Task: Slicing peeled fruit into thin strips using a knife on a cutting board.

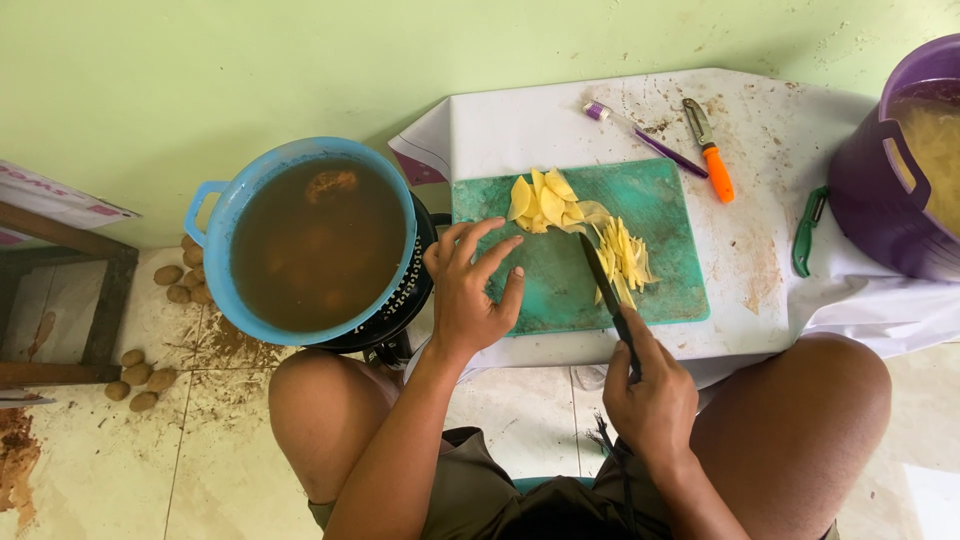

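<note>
A dark-bladed knife (603, 280) is being grasped by its handle in the right hand (650, 395), the fingers clenched round it and the blade lying across a green cutting board (560, 290). The tip is being held at a pile of thin potato strips (625, 255) on the right half of the board. Just beside the strips, toward the far edge, a small heap of flat potato slices (545, 202) is being kept. The left hand (470, 290) is being rested open on the left part of the board, fingers spread and nothing grasped, its fingertips near the slices.

The board is being carried on a low worktop (750, 250) draped in white sheeting. On the sheeting beyond the board, a purple-handled tool (645, 138) and an orange-handled peeler (710, 150) are lying side by side; a green-handled tool (808, 230) is lying at the right, next to a purple bucket (880, 190). To the left of the worktop, a blue basin (215, 250) of brown water is being supported on a black colander (405, 300). Unpeeled potatoes (140, 375) are lying on the tiled floor (120, 470).
</note>
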